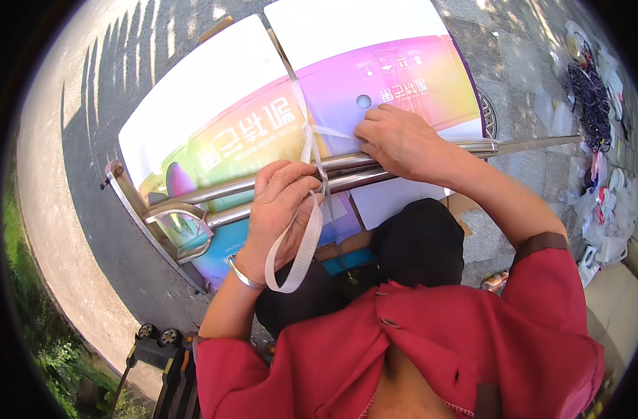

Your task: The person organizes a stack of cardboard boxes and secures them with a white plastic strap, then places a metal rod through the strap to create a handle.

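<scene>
White flat strapping (308, 141) crosses the printed cardboard (403, 89) and wraps around two metal tubes (345, 180). My left hand (279, 209) pinches the strap just below the upper tube, and a loose strap loop (296, 262) hangs from it over the wrist. My right hand (397, 139) has its fingers curled on another length of the strap, which runs taut leftward to the crossing above the tubes. The fingertips of this hand are turned away from me. Colourful panels with printed writing and a round hole (363, 101) face up under both hands.
A metal end frame (128, 194) stands at the cardboard's left side. My dark-clad knee (421, 241) is close below the tubes. Dark cord and plastic bags (594, 105) lie on the paving at right. A slatted bench (175, 377) is at lower left.
</scene>
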Available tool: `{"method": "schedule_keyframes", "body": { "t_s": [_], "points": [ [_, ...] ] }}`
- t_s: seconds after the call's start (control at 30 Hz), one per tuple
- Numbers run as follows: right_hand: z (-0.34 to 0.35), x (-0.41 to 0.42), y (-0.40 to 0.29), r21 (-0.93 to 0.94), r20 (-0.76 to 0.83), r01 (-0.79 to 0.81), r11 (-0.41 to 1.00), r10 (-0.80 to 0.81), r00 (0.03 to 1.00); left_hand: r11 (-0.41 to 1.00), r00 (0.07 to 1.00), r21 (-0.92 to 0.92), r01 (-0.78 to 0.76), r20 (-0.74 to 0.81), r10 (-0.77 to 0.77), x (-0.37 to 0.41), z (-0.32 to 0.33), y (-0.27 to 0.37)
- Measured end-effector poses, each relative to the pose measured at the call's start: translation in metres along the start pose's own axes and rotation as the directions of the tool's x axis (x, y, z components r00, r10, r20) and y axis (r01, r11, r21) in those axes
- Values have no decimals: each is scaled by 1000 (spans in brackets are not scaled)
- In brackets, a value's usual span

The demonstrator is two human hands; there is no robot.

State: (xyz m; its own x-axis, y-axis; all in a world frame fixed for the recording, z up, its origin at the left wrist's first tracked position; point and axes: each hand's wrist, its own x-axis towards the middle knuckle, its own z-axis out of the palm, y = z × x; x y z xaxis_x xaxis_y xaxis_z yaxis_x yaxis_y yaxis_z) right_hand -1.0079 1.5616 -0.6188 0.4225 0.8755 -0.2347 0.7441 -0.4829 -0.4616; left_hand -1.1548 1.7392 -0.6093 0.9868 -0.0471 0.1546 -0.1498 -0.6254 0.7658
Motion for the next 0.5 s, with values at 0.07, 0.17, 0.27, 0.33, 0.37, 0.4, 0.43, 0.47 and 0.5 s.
{"method": "schedule_keyframes", "body": {
  "t_s": [0.07, 0.17, 0.27, 0.33, 0.37, 0.4, 0.43, 0.47, 0.5],
  "points": [
    [-1, 11, -5, -134, 60, 73, 988, -66, 996, 997, 997, -33, 69, -15, -69, -7, -1, 4],
    [-1, 16, -4, -206, 39, 153, 967, -148, 988, 968, 979, -158, 196, -32, -203, -19, 1, 16],
    [-7, 17, -7, -84, 143, 41, 996, -29, 989, 799, 898, -456, 392, 2, -439, -31, 3, 26],
    [-7, 16, -8, -12, 157, 11, 1000, -9, 988, 354, 714, -857, 374, 23, -700, -32, 5, 33],
    [-6, 15, -7, -29, 142, 46, 998, -42, 989, 439, 702, -804, 402, -38, -711, -34, 9, 33],
    [-6, 15, -3, -51, 128, 79, 996, -72, 989, 515, 691, -740, 432, -96, -716, -35, 13, 33],
    [-6, 16, -1, -73, 113, 111, 991, -102, 988, 581, 677, -668, 466, -154, -720, -36, 17, 33],
    [-7, 16, -1, -72, 145, 113, 991, -101, 984, 652, 727, -572, 498, -135, -674, -40, 18, 33],
    [-10, 16, -2, -68, 178, 115, 991, -101, 979, 715, 771, -468, 519, -106, -628, -45, 19, 33]
  ]
}}
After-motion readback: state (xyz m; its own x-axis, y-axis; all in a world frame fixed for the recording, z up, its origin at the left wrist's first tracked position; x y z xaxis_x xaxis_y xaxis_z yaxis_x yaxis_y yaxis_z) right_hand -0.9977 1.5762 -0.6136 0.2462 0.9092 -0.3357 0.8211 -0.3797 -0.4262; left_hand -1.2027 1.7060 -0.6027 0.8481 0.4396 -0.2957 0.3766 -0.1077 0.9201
